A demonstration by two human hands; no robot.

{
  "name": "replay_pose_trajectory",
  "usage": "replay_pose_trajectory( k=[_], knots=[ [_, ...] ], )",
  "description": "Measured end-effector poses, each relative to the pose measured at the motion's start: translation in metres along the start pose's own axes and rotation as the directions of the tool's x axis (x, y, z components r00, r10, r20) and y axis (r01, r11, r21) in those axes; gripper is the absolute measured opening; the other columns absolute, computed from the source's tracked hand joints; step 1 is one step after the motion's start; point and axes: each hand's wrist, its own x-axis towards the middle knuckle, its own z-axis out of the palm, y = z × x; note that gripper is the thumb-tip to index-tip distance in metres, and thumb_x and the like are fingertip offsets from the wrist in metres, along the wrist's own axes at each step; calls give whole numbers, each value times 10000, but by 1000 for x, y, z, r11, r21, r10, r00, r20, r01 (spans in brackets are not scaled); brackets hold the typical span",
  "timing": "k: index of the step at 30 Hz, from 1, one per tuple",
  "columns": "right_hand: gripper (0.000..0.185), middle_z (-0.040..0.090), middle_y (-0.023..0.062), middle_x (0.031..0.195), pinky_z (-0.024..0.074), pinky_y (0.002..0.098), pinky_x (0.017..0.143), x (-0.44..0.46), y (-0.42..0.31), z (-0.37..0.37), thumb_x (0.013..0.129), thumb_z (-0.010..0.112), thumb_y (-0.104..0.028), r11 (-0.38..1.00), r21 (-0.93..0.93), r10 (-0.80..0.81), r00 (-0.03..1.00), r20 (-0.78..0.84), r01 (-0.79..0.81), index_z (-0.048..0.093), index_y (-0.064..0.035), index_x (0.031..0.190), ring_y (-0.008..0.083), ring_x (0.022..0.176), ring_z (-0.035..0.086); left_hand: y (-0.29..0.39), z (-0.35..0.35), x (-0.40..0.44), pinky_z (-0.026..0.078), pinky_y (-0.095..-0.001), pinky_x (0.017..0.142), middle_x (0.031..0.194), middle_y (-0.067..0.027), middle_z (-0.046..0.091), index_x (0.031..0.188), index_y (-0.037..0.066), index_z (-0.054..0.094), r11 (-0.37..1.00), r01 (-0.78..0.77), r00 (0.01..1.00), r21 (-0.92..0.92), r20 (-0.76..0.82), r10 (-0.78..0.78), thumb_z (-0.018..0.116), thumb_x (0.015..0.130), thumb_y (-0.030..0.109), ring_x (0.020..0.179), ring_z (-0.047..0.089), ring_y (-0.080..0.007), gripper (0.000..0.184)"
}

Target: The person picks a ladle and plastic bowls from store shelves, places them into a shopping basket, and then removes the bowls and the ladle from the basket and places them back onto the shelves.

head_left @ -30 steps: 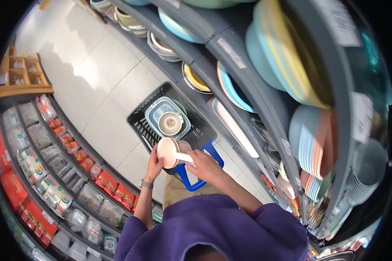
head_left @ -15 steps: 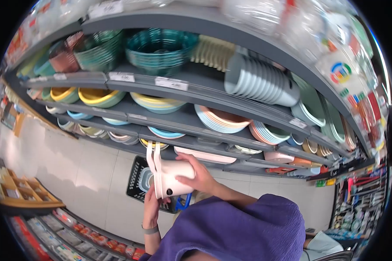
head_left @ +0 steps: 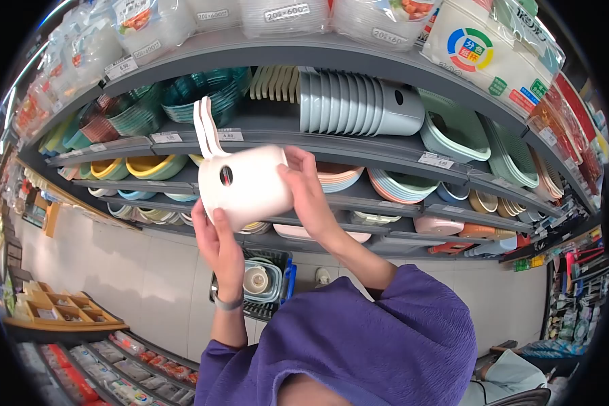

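Note:
A nested stack of pale pink-white plastic water dippers [head_left: 257,183] is held up in front of the shelves, tilted on its side. At least two long handles stick up at its left end. A dark oval mark shows on the side wall. My left hand [head_left: 220,247] grips the rim end from below, thumb on the outside. My right hand [head_left: 306,193] is closed around the base end, its thumb on the near side. Behind them, a row of nested grey dippers [head_left: 358,101] lies on the upper shelf, with cream handles [head_left: 275,82] beside it.
Teal bowls [head_left: 199,95], green basins [head_left: 453,125] and striped stacked bowls [head_left: 402,184] fill the shelves. Bagged plastic containers [head_left: 284,17] sit above. A dark shopping basket [head_left: 223,287] with containers inside stands on the floor below my arms. A wooden divided display [head_left: 64,304] is at the left.
Both hands have raised the dippers from low over the basket to the height of the upper shelves. The view has shifted, and the basket's contents show more fully.

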Motion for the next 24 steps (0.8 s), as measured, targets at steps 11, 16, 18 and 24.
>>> replay_pose_trajectory(
  k=[11, 16, 18, 24],
  knots=[
    [553, 545, 230, 1273, 436, 395, 989, 45, -30, -8, 972, 604, -237, 874, -266, -389, 914, 119, 407, 386, 60, 1385, 287, 1190, 544, 21, 65, 75, 476, -264, 903, 1183, -114, 641, 1341, -67, 496, 966, -239, 965, 97, 134, 225, 605, 986, 128, 1054, 596, -129, 419],
    [480, 586, 201, 1184, 453, 408, 951, 61, -27, -16, 914, 661, -196, 567, -666, -583, 808, 92, 485, 505, 37, 1303, 333, 1091, 581, -8, 62, 101, 484, -267, 898, 1191, -126, 639, 1323, -77, 515, 945, -299, 943, 132, 193, 272, 623, 976, 125, 1053, 603, -134, 416],
    [461, 573, 194, 1159, 455, 412, 938, 64, -27, -20, 888, 681, -178, 483, -717, -629, 769, 115, 502, 527, 38, 1264, 342, 1072, 571, -14, 64, 105, 486, -267, 897, 1186, -126, 641, 1315, -79, 525, 929, -329, 935, 171, 199, 294, 628, 974, 128, 1050, 605, -135, 412],
    [374, 533, 181, 1141, 455, 429, 899, 63, -35, -33, 817, 716, -98, 336, -758, -737, 657, 158, 559, 580, 38, 1138, 350, 1043, 542, -24, 77, 120, 471, -242, 881, 1141, -102, 652, 1306, -76, 536, 938, -335, 932, 92, 182, 315, 638, 971, 134, 1025, 598, -115, 408]
  ],
)
